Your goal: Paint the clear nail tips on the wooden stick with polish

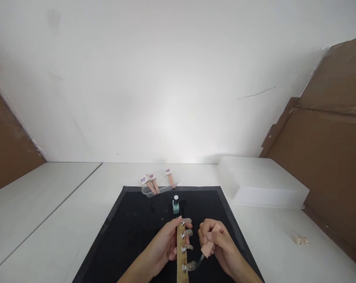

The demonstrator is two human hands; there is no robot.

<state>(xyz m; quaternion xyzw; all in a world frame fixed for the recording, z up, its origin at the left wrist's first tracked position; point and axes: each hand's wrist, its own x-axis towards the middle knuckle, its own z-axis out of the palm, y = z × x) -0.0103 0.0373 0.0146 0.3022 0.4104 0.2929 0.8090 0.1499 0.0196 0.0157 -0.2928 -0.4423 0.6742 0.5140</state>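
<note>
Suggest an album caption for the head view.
Left hand holds a pale wooden strip bearing clear rounded tips; right hand, a pink-handled brush beside one.

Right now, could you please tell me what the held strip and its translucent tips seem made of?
The strip looks like wood, fairly matte, given its plain tan surface. The translucent tips are probably glossy plastic, judging by their pale highlights; resin is possible.

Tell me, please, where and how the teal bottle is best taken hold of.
Probably pinch the teal bottle by its wide body, below the dark neck, coming from the left: it stands upright, and the left hand holding the wooden strip crowds its near side.
</note>
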